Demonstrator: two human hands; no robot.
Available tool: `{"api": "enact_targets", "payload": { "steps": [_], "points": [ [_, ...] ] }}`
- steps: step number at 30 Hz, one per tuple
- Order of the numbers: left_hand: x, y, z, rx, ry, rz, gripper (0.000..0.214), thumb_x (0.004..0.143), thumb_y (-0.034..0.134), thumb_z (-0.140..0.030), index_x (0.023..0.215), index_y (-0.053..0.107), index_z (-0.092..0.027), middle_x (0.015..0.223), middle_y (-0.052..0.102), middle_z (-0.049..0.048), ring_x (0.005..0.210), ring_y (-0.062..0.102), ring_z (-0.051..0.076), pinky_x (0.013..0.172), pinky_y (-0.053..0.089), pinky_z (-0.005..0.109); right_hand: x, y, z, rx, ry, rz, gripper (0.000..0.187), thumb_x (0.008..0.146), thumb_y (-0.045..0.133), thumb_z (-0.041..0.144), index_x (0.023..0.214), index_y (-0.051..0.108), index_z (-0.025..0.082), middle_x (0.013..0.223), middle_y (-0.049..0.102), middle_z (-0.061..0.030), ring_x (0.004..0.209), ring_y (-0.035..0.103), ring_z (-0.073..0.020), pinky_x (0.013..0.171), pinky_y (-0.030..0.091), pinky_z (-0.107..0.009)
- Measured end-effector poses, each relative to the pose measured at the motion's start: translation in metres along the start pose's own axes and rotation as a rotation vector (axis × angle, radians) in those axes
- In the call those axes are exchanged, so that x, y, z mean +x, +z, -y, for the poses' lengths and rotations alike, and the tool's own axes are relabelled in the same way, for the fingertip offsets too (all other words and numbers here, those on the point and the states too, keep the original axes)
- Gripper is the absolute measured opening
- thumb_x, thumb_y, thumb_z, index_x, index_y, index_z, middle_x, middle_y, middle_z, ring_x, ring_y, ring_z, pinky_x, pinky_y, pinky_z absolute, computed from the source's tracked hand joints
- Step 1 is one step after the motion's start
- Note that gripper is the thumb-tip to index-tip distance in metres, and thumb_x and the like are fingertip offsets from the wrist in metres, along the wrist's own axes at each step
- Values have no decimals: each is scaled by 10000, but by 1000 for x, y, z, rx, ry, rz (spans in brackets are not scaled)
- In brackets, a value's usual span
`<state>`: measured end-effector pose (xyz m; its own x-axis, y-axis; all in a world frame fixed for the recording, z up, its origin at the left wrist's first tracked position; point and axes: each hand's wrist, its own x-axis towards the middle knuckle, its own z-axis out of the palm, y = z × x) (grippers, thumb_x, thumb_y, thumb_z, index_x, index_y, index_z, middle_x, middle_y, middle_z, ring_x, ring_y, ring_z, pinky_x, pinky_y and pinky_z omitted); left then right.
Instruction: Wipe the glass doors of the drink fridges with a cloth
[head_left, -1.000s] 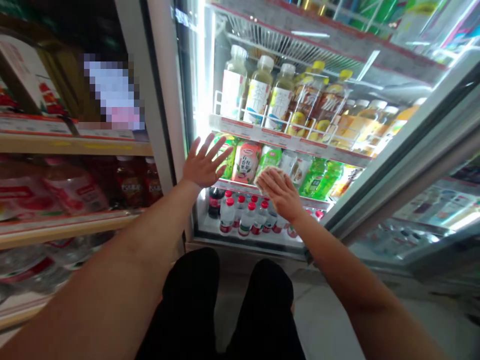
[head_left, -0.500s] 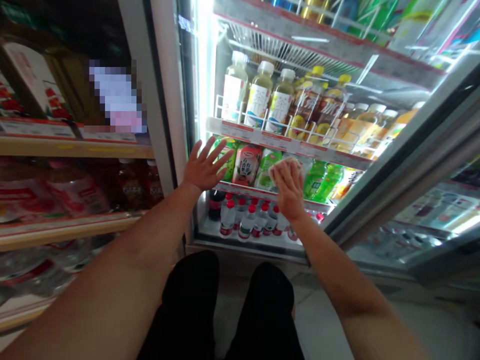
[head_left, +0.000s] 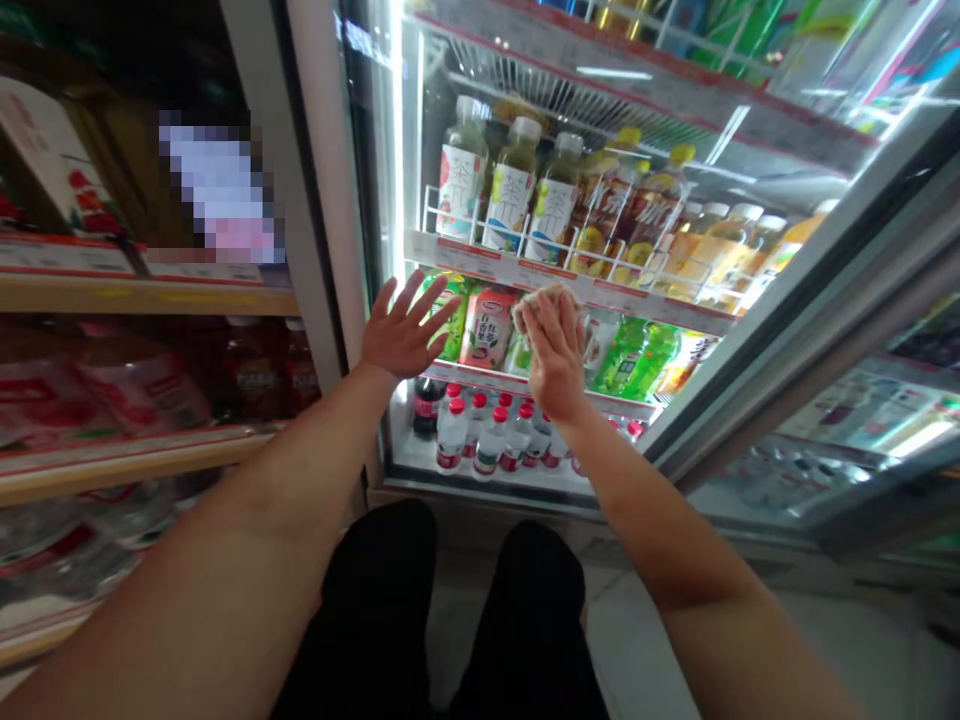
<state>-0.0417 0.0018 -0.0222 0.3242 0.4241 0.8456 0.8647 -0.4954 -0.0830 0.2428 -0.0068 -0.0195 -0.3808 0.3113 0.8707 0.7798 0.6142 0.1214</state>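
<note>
Head view shows the left hand [head_left: 401,335] spread wide on the glass cooler door [head_left: 411,458], while the right hand [head_left: 558,365] holds a pale cloth [head_left: 553,292] against it, just right of a pink bottle [head_left: 486,330] inside.

Cloth [head_left: 561,293]: beige. Trousers [head_left: 367,610]: plain black. Tea bottles [head_left: 512,192]: white caps, white labels with dark characters. Brown-drink bottles [head_left: 656,208]: yellow caps. Pinkish-red bottle [head_left: 487,328]: dark lettering. Small bottles [head_left: 451,435]: clear, red caps. Left shelf edge [head_left: 150,297]: tan. Door frame [head_left: 705,408]: silver-grey.
</note>
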Motion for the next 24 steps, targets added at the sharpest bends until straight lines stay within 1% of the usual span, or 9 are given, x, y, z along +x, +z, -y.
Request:
{"api": "enact_targets", "payload": {
  "steps": [2,6,8,12,14,17,19,21,24],
  "points": [
    [0,-1,-1,0,6,-5,619,951,281,-625,1542,266,-443,1626,299,-106,1571,59,270,1271,3,610,-3,6,11,17,-80,93,663,945,371,66,1566,318,293,1615,335,12,1572,91,-214,1314,124,-525],
    [1,-3,-3,31,-27,45,633,953,246,-634,1542,287,-403,1637,277,-92,1571,53,267,1275,-2,606,-15,13,22,51,-392,334,625,951,392,78,1538,376,291,1602,352,61,1559,163,-145,1323,143,-435],
    [1,-3,-4,48,-61,87,637,953,229,-643,1537,298,-399,1647,242,-93,1570,56,270,1276,-8,604,-12,11,20,37,-392,300,604,961,379,89,1536,382,276,1611,330,67,1562,140,-137,1326,124,-420],
    [2,-2,-3,56,-93,117,647,945,215,-656,1543,274,-417,1650,214,-107,1570,33,264,1276,-33,596,-1,4,18,1,-157,156,619,949,358,69,1536,391,263,1624,303,34,1573,63,-168,1326,96,-461],
    [1,-2,-2,57,-73,100,646,951,212,-646,1551,253,-410,1649,225,-104,1571,18,250,1278,-34,590,-3,5,21,9,-115,176,623,943,365,63,1534,397,261,1620,316,19,1573,75,-183,1322,104,-482],
    [1,-2,-2,46,-16,51,644,961,234,-625,1558,245,-385,1646,251,-95,1573,4,245,1280,-34,585,-15,8,23,59,-273,325,591,957,385,89,1517,420,274,1597,369,38,1562,157,-161,1323,133,-454],
    [0,-1,-1,36,-1,34,640,962,252,-617,1558,247,-384,1643,261,-102,1573,3,250,1281,-46,581,-21,7,17,76,-366,363,592,956,386,87,1513,420,284,1584,392,59,1554,188,-138,1325,143,-427],
    [0,0,0,34,-7,31,620,966,270,-609,1547,271,-393,1645,254,-110,1574,9,248,1282,-58,570,-25,4,7,54,-304,250,615,946,374,67,1522,405,278,1591,385,50,1561,157,-144,1325,136,-435],
    [0,0,1,42,-24,45,593,980,287,-592,1523,339,-360,1658,226,-83,1576,17,243,1273,-68,559,-34,-3,-11,-14,-45,-59,598,947,362,57,1510,436,243,1588,399,-7,1574,97,-181,1316,147,-479]
  ]
}}
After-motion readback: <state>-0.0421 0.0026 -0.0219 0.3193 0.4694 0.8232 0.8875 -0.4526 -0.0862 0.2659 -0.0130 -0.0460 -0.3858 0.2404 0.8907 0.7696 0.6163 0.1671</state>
